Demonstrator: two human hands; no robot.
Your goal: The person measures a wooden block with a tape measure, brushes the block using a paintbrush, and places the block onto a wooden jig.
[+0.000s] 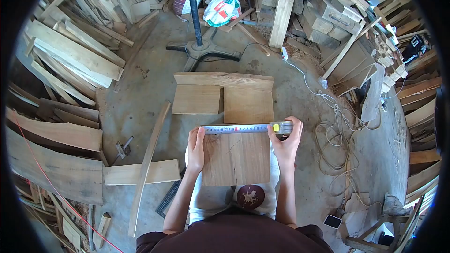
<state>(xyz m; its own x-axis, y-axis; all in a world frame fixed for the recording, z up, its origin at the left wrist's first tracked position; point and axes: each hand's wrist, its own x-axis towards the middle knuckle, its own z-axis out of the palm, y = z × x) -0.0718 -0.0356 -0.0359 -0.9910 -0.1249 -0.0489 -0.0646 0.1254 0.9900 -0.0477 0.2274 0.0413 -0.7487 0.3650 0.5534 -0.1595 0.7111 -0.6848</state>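
Note:
A square wooden board [236,161] rests across my lap. Along its far edge lies the pulled-out blade of a tape measure [234,129], its numbers facing up. My left hand [196,151] is closed on the board's left far corner, with the thumb at the end of the blade. Closed around the yellow and grey tape case [282,127] at the right far corner is my right hand [287,146], its thumb by the blade. The undersides of the board and the hidden fingers cannot be seen.
Ahead on the floor lie two wooden panels [197,100] and a long strip [224,80]. Beyond them stands a metal pole base [204,51]. Left are a long slat [151,168], a short plank [161,172] and stacked lumber. Coiled cable [328,147] and a phone [333,221] lie right.

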